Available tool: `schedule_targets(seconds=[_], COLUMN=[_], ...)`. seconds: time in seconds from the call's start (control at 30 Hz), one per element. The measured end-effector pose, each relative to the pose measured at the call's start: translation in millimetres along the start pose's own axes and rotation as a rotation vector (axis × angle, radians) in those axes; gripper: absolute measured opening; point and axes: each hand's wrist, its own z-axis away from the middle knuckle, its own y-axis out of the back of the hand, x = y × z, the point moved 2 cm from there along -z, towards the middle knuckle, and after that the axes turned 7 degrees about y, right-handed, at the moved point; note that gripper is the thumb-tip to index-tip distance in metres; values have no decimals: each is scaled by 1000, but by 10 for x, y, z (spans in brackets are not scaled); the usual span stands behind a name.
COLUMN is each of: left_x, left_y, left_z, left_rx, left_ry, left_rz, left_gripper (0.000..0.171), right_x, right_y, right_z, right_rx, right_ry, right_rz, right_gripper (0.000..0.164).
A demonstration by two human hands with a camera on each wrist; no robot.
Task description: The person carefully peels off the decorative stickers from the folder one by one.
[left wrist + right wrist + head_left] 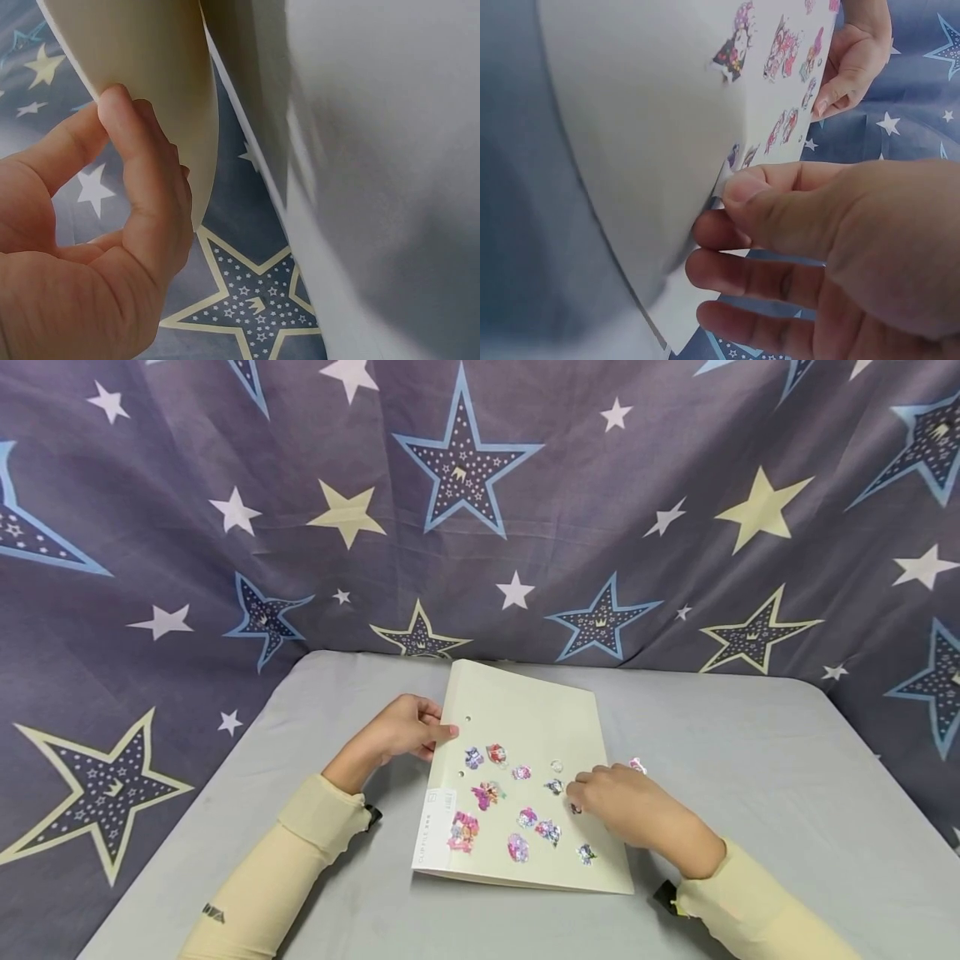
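A cream clip file folder (525, 702) lies tilted on the table, its cover dotted with several shiny cartoon stickers (487, 794). My left hand (405, 727) holds the folder by its spine edge, thumb on top and fingers underneath. In the left wrist view, that hand's thumb and fingers pinch the cream cover (161, 67). Over the right part of the cover, my right hand (622, 802) pinches the lifted edge of a small sticker (733, 156) between thumb and index finger. Its other fingers bend loosely beside the folder. Part of this sticker is hidden by the fingertips.
Grey cloth covers the table (750, 760). A pink sticker (637, 765) shows just past the folder's right edge, behind the right hand. A white label (433, 828) marks the folder's lower left corner. The star-patterned curtain (570, 552) hangs behind the table and at both sides.
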Motion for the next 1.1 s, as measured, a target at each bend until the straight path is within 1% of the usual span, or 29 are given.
schedule_targets(seconds=[0.13,0.23,0.43,0.7,0.9,1.03,1.1], left_x=[-8,-4,5,-2,-12,-13,-12], left_y=[-1,-3,-4,-3,-8,-11,-11], left_z=[-5,-3,-5,-17,-20,-19,-18], left_rx=[1,1,1,2,-3,2,4], left_ry=[-3,-3,3,6,3,4,5], left_rz=[-6,-7,-9,-14,-15,-14,-12], left_gripper=[33,34,35,34,33,33,33], right_x=[3,13,47,69,112,159,188], right_y=[16,30,41,77,138,183,210], right_z=[7,14,28,42,57,87,103], right_rx=[0,8,43,41,88,115,122], right_ry=[-25,-36,-29,-62,-63,-78,-97], right_rz=[-16,-31,-42,-79,-130,-120,-110], right_gripper=[11,11,12,9,19,30,32])
